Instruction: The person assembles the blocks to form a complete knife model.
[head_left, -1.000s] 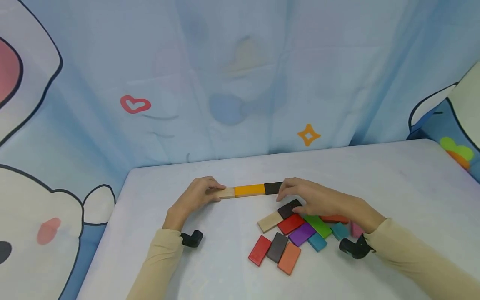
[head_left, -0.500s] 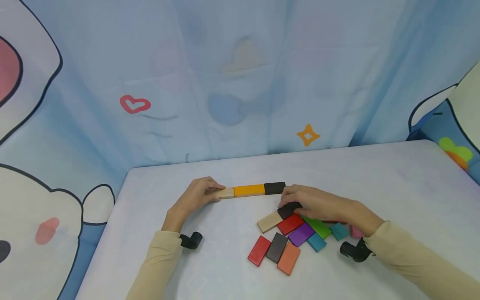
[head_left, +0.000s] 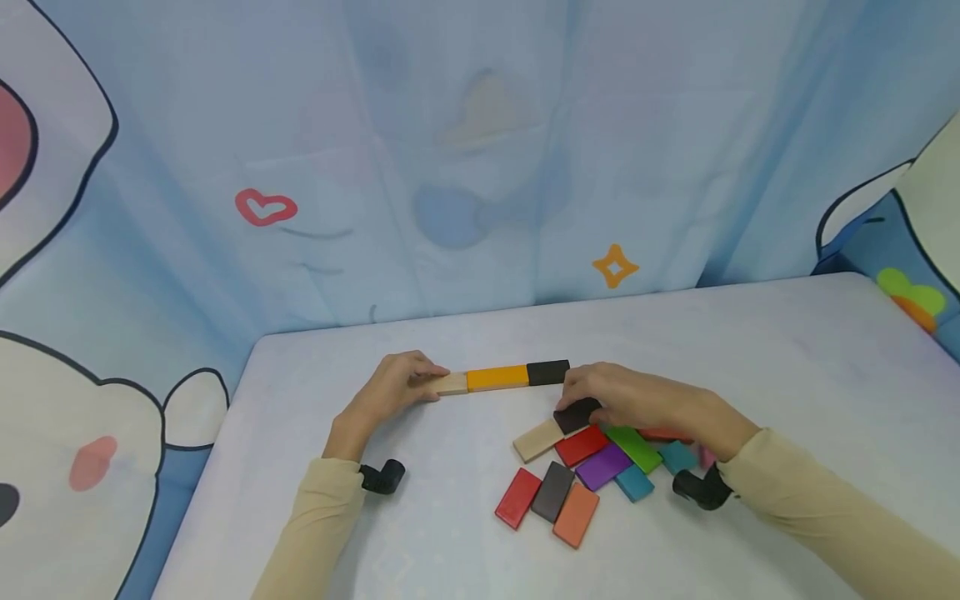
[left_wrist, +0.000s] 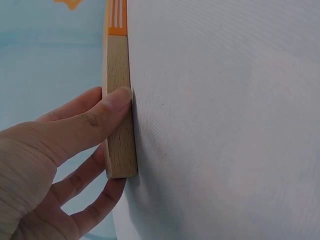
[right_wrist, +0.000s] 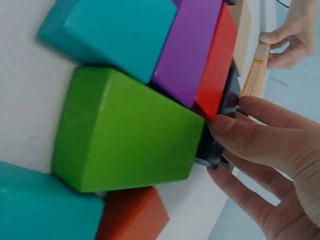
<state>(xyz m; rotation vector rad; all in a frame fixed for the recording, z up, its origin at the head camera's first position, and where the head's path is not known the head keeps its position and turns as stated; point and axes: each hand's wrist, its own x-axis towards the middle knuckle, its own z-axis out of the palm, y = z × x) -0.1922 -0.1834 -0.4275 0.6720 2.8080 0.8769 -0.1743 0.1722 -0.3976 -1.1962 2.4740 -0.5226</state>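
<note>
Thumb and fingers of the left hand (head_left: 392, 385) pinch a plain wooden block (left_wrist: 120, 155), thumb on its near face, fingers behind; the block forms the left end of a row set near the back edge of the surface (head_left: 420, 542). Thumb and fingers of the right hand (head_left: 630, 397) pinch a black block (head_left: 576, 416), located right of the surface's middle and farther from the back edge than the row; whether it is lifted cannot be told. End to end with the wooden block lie a yellow-orange block (head_left: 498, 378), white stripes on its side, and a charcoal block (head_left: 548, 372), the row's right end.

Around the pinched black block cluster a beige block (head_left: 537, 441), a red block (head_left: 582, 447), a purple block (head_left: 603, 467), a green block (head_left: 634, 450), two teal blocks (head_left: 634, 483), a red-orange block (head_left: 664, 434) and a pink block (head_left: 707, 456), partly hidden. Farther from the back edge, a second red block (head_left: 517, 498), a grey block (head_left: 553, 492) and an orange block (head_left: 576, 516) lie side by side. Beyond the back edge hangs a light-blue cartoon curtain (head_left: 480, 275).
</note>
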